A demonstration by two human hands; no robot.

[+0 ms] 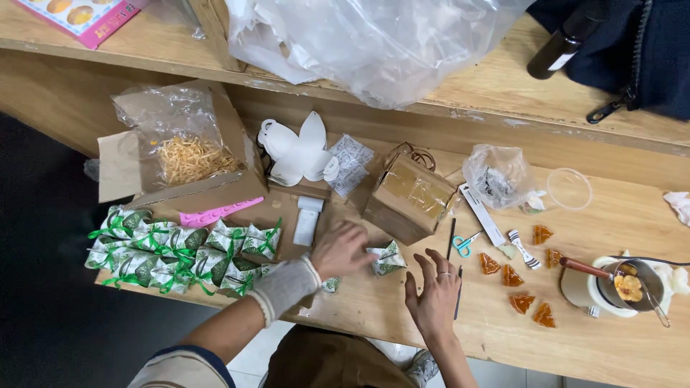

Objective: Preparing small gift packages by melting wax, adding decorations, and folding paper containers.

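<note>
My left hand (341, 250), with a grey knit cuff on the wrist, rests on the wooden table (618, 345) and touches a small folded paper box (387, 259) with a green pattern. My right hand (433, 289) hovers just right of that box, fingers spread, a ring on one finger, holding nothing. To the left lies a cluster of several finished patterned boxes tied with green ribbon (180, 255).
A cardboard box with straw filler (188, 159), white cut-out shapes (298, 152), a taped brown parcel (410, 195), a pink strip (219, 210), scissors (466, 243), amber triangular pieces (519, 276), a small pot on a warmer (618, 284), a plastic bag (499, 174) and a clear lid (569, 188).
</note>
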